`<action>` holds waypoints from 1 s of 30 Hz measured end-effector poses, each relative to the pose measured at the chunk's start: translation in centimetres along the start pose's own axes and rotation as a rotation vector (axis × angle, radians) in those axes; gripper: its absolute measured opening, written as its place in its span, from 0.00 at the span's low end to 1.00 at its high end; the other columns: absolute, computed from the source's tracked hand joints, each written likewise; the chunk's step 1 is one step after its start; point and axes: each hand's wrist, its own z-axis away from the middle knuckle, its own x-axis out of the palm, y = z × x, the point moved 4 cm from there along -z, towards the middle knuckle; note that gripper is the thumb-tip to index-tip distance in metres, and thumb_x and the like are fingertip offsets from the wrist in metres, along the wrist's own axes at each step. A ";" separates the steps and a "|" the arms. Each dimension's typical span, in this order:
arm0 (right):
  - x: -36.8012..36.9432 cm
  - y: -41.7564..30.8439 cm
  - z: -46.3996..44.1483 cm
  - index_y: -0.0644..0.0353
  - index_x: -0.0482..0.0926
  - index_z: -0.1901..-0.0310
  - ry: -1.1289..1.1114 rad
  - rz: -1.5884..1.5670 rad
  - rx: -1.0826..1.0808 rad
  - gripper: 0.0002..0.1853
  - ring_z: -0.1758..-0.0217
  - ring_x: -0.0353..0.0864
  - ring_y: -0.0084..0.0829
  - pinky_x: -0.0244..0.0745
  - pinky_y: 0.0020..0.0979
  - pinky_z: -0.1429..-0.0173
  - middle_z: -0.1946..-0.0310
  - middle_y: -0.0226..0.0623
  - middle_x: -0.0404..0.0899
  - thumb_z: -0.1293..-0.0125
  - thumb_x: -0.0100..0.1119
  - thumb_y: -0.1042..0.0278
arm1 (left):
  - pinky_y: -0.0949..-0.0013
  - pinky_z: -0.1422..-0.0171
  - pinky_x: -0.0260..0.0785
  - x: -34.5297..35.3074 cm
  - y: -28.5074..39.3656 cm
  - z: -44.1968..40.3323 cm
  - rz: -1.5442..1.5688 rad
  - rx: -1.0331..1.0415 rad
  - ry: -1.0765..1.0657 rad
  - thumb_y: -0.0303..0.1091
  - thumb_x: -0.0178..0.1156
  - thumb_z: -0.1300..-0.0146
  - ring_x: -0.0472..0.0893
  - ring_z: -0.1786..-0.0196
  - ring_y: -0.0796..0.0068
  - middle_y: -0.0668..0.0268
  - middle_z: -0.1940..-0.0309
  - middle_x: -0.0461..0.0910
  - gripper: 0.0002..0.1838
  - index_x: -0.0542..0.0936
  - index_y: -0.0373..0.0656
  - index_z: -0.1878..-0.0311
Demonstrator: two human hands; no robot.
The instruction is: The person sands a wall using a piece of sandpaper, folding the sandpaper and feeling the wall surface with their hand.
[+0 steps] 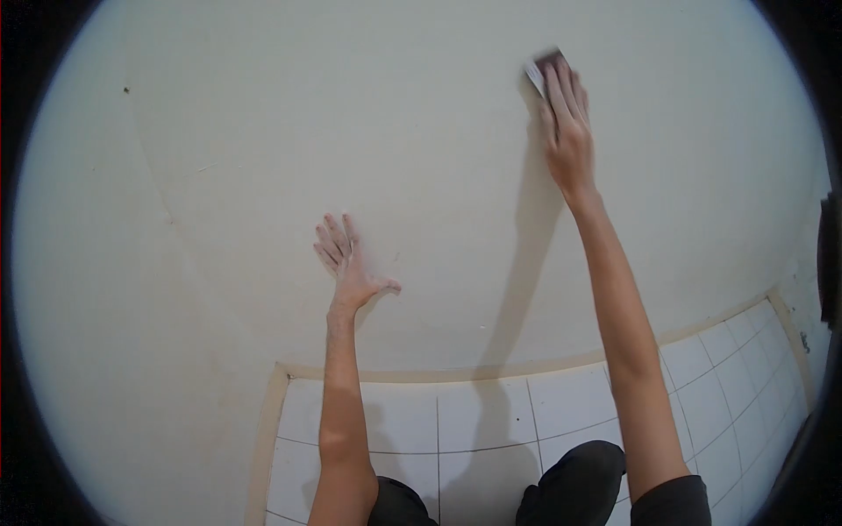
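Note:
A pale cream wall fills most of the view. High up on the right, my right hand presses a small sanding block against it. The block has a dark brown top and a light edge; my fingers lie over it and hide part of it. Lower and left of centre, my left hand rests on the wall with nothing in it, fingers spread and thumb out to the right. White dust covers its fingers.
A beige skirting strip runs along the wall's base above white floor tiles. My dark-clad knees are at the bottom. A dark object stands at the right edge. Small marks dot the wall's left side.

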 end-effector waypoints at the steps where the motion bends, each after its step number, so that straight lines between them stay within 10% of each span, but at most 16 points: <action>1: 2.1 -0.5 -1.8 0.58 0.67 0.23 0.022 0.046 -0.055 0.33 0.16 0.57 0.48 0.50 0.48 0.13 0.20 0.42 0.63 0.32 0.53 0.79 | 0.28 0.18 0.18 -0.2 0.1 0.0 0.005 -0.009 -0.006 0.58 0.88 0.85 0.19 0.16 0.33 0.41 0.16 0.18 0.96 0.32 0.43 0.15; 10: 2.8 -6.4 22.3 0.55 0.71 0.25 -0.815 -0.177 -0.732 0.30 0.22 0.71 0.35 0.66 0.37 0.19 0.23 0.38 0.69 0.30 0.54 0.74 | 0.31 0.18 0.13 0.1 -0.6 0.1 -0.023 0.010 -0.013 0.65 0.86 0.85 0.16 0.17 0.36 0.42 0.17 0.16 0.97 0.29 0.44 0.15; 16: -1.2 -0.2 11.1 0.46 0.73 0.26 -0.357 0.249 -0.271 0.33 0.21 0.68 0.49 0.65 0.47 0.20 0.22 0.43 0.65 0.31 0.65 0.52 | 0.30 0.19 0.12 0.1 -0.5 -0.1 -0.023 0.000 -0.029 0.66 0.86 0.84 0.15 0.17 0.36 0.42 0.17 0.15 0.97 0.28 0.43 0.15; 26: 4.1 -4.1 1.6 0.58 0.69 0.25 -0.203 0.184 -0.458 0.32 0.18 0.64 0.42 0.62 0.41 0.16 0.22 0.40 0.66 0.28 0.61 0.59 | 0.30 0.19 0.12 -0.3 -0.2 0.2 -0.019 0.019 -0.017 0.66 0.86 0.84 0.15 0.17 0.37 0.43 0.17 0.15 0.97 0.28 0.45 0.15; 30: 4.3 -6.4 13.1 0.62 0.73 0.29 -0.592 -0.008 -0.897 0.26 0.19 0.65 0.39 0.65 0.40 0.18 0.23 0.40 0.68 0.28 0.53 0.69 | 0.31 0.18 0.12 -0.3 -0.3 0.2 -0.016 0.025 -0.009 0.66 0.86 0.84 0.15 0.17 0.37 0.43 0.17 0.15 0.97 0.27 0.46 0.15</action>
